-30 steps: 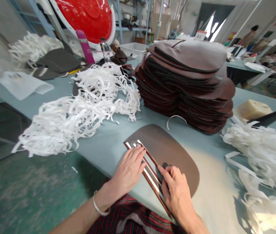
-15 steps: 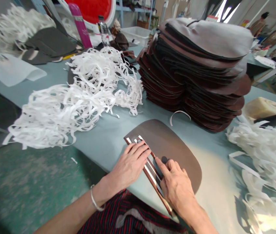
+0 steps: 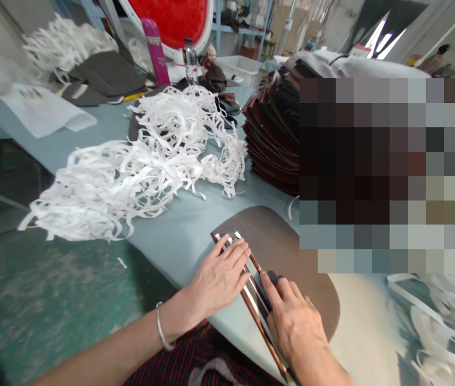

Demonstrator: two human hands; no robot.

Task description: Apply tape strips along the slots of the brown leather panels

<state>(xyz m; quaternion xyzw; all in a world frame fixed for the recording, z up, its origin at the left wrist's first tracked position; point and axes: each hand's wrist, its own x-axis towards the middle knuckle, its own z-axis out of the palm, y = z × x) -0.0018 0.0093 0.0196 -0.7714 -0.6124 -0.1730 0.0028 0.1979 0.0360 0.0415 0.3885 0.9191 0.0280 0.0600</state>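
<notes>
A grey-brown flat panel with a rounded outline [image 3: 263, 230] lies at the table's near edge. Along its straight left side rests a long narrow bar [image 3: 265, 331] with reddish-brown edges and bright, shiny bands. My left hand [image 3: 221, 273] lies flat across the bar's upper part, fingers stretched out and pressing on it. Lower down, my right hand [image 3: 295, 316] touches the bar's right edge, index finger extended and the other fingers curled. A small dark rounded piece shows beside that index finger; what the hand grips is mostly hidden.
White strips [image 3: 110, 177] lie in a tangled heap on the left, with more strips [image 3: 448, 332] at the right. Behind the panel rises a tall stack of brown pieces [image 3: 271, 128], partly covered by a pixelated block. A pink bottle [image 3: 155, 53] stands at the back.
The view has shifted, so the table's contents sit further right and slightly lower. Both hands stay at nearly the same places on the bar. A pixelated block now covers part of the right side.
</notes>
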